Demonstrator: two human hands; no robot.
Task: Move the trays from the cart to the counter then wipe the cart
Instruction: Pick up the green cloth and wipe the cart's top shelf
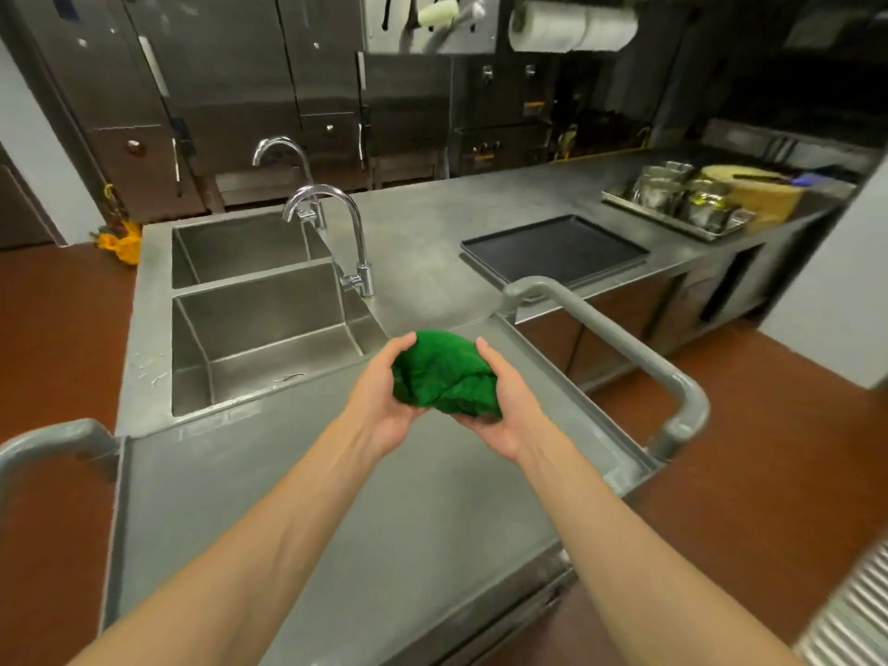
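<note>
A bunched green cloth (444,374) is held between both hands above the far end of the steel cart (307,478). My left hand (382,396) cups its left side and my right hand (504,406) cups its right side and underside. The cart's flat top is bare, with a grey tube handle at each end. A dark tray (552,249) lies flat on the steel counter (423,228) beyond the cart, to the right of the sinks.
A double sink (259,324) with two curved taps (346,233) sits in the counter at left. A steel tray of metal containers (682,204) and a round wooden block stand at the counter's far right. The cart's right handle (624,348) rises near my right hand. Red floor surrounds the cart.
</note>
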